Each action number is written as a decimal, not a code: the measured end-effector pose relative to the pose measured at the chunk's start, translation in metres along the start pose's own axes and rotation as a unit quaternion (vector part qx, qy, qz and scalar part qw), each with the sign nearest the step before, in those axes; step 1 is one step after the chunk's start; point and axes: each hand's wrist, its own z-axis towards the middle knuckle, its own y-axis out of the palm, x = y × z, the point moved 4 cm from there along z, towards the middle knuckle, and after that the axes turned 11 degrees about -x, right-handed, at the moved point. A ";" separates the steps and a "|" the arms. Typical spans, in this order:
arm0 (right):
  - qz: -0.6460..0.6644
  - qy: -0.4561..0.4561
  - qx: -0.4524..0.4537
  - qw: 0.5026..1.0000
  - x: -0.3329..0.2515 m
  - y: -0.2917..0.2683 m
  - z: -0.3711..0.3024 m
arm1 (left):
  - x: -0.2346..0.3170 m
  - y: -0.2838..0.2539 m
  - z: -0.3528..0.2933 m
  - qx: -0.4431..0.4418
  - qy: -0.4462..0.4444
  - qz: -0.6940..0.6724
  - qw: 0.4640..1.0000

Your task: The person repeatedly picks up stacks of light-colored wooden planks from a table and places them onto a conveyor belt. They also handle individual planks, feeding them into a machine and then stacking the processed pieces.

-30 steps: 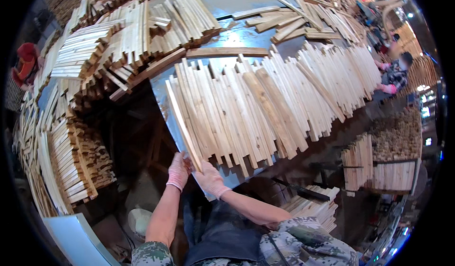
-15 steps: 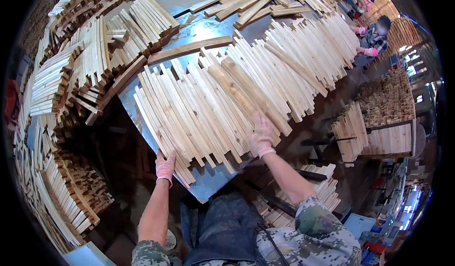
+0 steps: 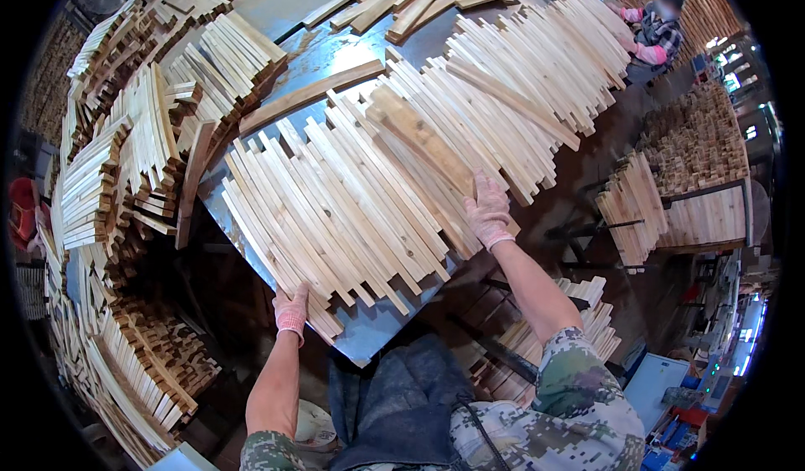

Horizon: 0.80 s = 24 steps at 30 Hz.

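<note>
We judge sorting unfinished — left hand (image 3: pixel 291 310), right hand (image 3: pixel 488 211) press flat on wooden slats (image 3: pixel 352 211); side stacks (image 3: pixel 126 161) already built.

A metal worktop (image 3: pixel 369 341) with a bright reflective sheen runs diagonally through the workshop. Stacked timber offcuts (image 3: pixel 109 177) are piled along the left side, reaching down to a dark floor (image 3: pixel 226 303). On the right, further wood stacks (image 3: pixel 696 144) sit on dark metal racks. Another person (image 3: pixel 658 31) works at the far right end. Daylight glare falls on the worktop's upper portion.
</note>
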 end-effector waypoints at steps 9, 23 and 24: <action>0.046 0.001 -0.112 0.993 -0.024 0.005 -0.014 | -0.012 0.001 0.005 -0.025 0.036 -0.075 0.996; 0.721 -0.035 -0.258 0.642 -0.174 0.083 -0.265 | 0.051 0.105 -0.154 -0.399 0.006 -0.509 0.763; 0.738 0.009 -0.269 0.618 -0.173 0.087 -0.276 | 0.045 0.104 -0.154 -0.372 0.031 -0.471 0.799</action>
